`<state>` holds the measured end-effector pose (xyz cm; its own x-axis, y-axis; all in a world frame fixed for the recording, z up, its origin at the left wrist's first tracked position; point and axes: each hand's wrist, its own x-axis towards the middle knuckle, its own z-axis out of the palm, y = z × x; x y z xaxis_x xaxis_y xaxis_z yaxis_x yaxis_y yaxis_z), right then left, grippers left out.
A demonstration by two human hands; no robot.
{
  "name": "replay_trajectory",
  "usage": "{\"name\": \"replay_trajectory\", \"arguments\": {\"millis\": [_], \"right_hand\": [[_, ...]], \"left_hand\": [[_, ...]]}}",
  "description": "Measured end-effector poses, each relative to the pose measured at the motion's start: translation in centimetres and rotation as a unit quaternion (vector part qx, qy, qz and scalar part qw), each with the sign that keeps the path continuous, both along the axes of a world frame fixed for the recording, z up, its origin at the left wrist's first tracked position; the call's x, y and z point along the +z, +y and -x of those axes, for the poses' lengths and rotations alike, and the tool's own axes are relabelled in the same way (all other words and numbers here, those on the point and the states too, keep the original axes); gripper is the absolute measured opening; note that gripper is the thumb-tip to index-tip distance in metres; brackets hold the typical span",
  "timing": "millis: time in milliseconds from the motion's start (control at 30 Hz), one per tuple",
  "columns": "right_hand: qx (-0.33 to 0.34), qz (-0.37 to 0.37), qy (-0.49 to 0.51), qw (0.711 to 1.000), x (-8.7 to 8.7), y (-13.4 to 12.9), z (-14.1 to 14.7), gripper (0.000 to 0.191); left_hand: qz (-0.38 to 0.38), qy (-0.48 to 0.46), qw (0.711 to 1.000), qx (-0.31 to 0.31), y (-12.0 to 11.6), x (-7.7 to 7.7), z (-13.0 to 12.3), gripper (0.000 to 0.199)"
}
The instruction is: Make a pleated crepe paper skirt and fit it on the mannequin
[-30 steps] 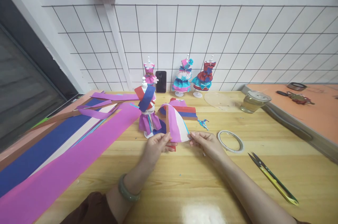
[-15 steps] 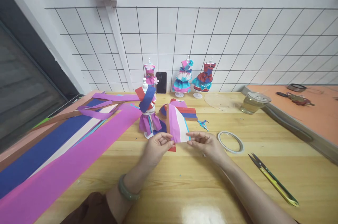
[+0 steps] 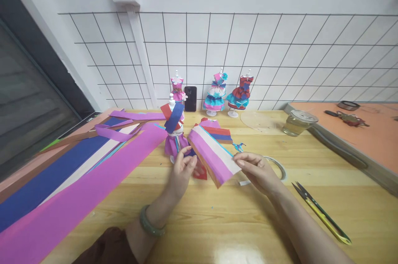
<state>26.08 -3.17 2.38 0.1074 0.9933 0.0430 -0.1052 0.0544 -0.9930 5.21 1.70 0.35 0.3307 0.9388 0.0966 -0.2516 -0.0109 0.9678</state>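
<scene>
Striped paper piece is held up above the middle of the wooden table, its long axis slanting from the far left down to the near right, its pink, white, blue and brown bands running lengthwise. The right hand pinches its near right corner between thumb and fingers. The left hand is beside its left edge, thumb and forefinger parted, the other fingers loosely curled. Just beyond that hand stands a small dress form in a purple skirt; a red scrap lies near its fingers. Behind the right hand, a tape ring is partly hidden; scissors lie toward the table's right side. Near the far right corner, a clear lidded cup contains yellowish liquid
</scene>
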Motion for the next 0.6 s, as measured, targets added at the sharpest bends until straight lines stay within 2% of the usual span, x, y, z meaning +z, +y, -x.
{"name": "replay_trajectory", "arguments": {"millis": [100,200,267,367,433,600], "right_hand": [[0.069,-0.028,-0.003,0.997,0.7,-0.7,0.4,0.035],[0.135,-0.025,0.035,0.990,1.2,-1.3,1.0,0.042],[0.159,-0.020,0.065,0.985,1.2,-1.5,1.2,0.044],[0.210,-0.025,0.085,0.974,0.9,-1.7,1.2,0.047],[0.250,-0.020,0.080,0.965,0.6,-1.8,1.3,0.048],[0.316,0.063,0.057,0.945,0.2,-1.8,2.2,0.044]], "left_hand": [[-0.013,0.012,0.998,0.064,0.1,-0.2,0.1,0.023],[-0.045,0.041,0.995,0.086,-0.3,-0.3,-0.1,0.022],[-0.063,0.063,0.993,0.081,-0.7,-0.3,-0.3,0.018],[-0.066,0.109,0.990,0.058,-1.1,-0.2,-0.4,0.033],[-0.072,0.152,0.985,0.035,-1.2,-0.1,-0.4,0.035],[-0.130,0.216,0.968,0.009,-1.2,0.1,-0.3,0.033]]}}
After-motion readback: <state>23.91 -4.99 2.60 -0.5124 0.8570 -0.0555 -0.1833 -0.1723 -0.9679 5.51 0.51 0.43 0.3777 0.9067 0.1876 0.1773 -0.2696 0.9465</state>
